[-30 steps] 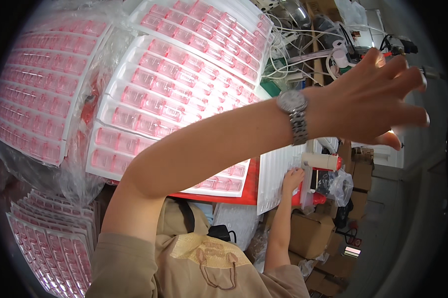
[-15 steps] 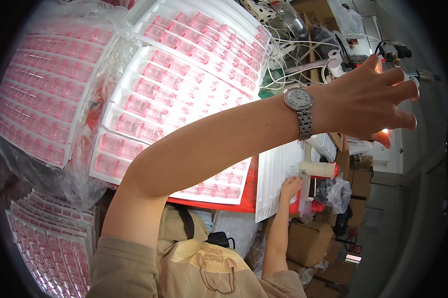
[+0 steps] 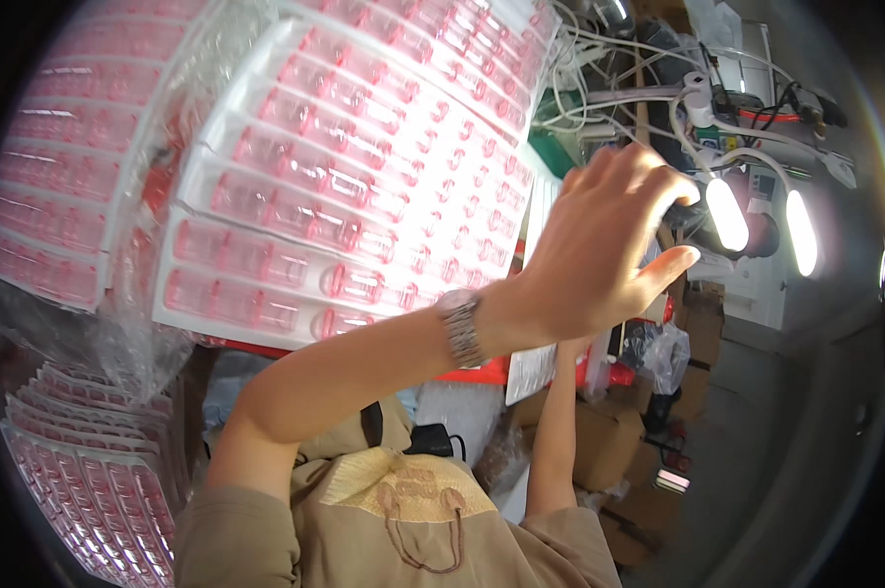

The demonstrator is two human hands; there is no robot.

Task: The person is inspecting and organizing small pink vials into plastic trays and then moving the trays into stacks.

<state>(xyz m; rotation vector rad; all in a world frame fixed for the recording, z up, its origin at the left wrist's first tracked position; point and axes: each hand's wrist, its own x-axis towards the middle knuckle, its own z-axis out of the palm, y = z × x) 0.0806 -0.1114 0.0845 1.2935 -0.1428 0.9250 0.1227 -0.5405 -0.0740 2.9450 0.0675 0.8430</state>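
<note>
My left hand [image 3: 594, 255], with a metal-band wristwatch [image 3: 460, 328] on its wrist, is raised in front of the work surface. Its thumb stands apart from bent fingers, and nothing shows between them. Beneath and beside the left arm lie white trays [image 3: 288, 257] with rows of clear, pink-tinted, cylinder-shaped plastic pieces. My right forearm [image 3: 554, 431] reaches up from below. The right hand is mostly hidden behind my left hand, near a stack of white strips [image 3: 529, 374]; its fingers cannot be seen.
Two lit lamp heads [image 3: 727, 214] glare at the right, near tangled white cables [image 3: 585, 98]. More pink-filled trays [image 3: 80, 127] stand at the left under plastic wrap, with a tray stack [image 3: 90, 461] below. Cardboard boxes [image 3: 599, 441] and clear bags [image 3: 663, 353] sit lower right.
My left hand has drawn back leftward and down from the lamps, which now show uncovered. It now covers most of my right hand. The view has shifted slightly.
</note>
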